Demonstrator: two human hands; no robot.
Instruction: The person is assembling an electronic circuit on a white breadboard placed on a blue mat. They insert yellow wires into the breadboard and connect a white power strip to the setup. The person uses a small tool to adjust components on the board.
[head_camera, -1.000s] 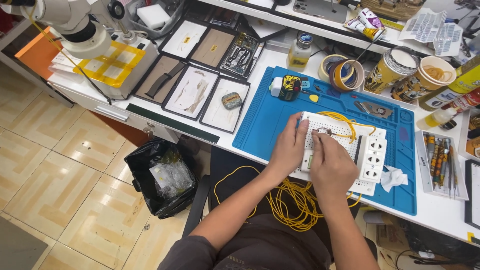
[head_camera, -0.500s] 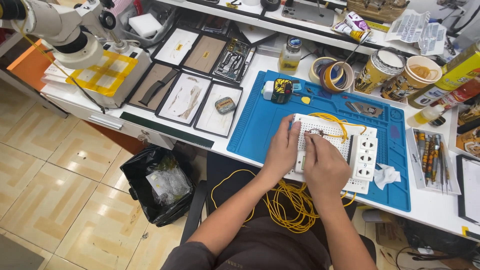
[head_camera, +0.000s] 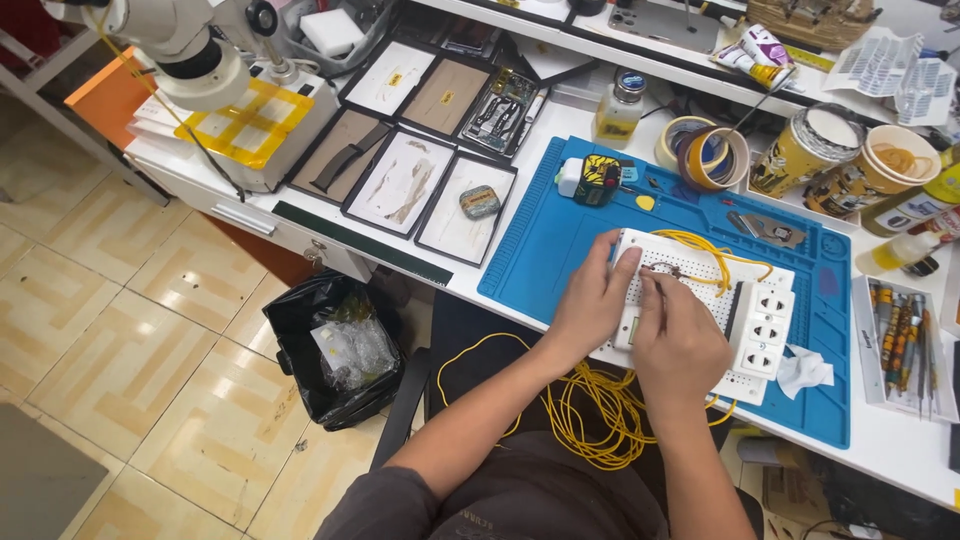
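The white breadboard (head_camera: 700, 275) lay on the blue mat (head_camera: 560, 235) near the front edge of the bench (head_camera: 900, 450), with a yellow wire (head_camera: 715, 258) looping across its top. The left hand (head_camera: 590, 305) pressed down on its near-left corner, fingers curled over the edge. The right hand (head_camera: 680, 345) pinched something thin against the board, too small to make out. A white power strip (head_camera: 765, 330) sat just beside the board, half hidden by that hand. Yellow cable (head_camera: 590, 410) hung tangled below the bench. Tape rolls (head_camera: 705, 155), a small bottle (head_camera: 620, 105) and black-framed trays (head_camera: 400, 180) stood farther off; a black bin bag (head_camera: 335, 345) rested on the floor.
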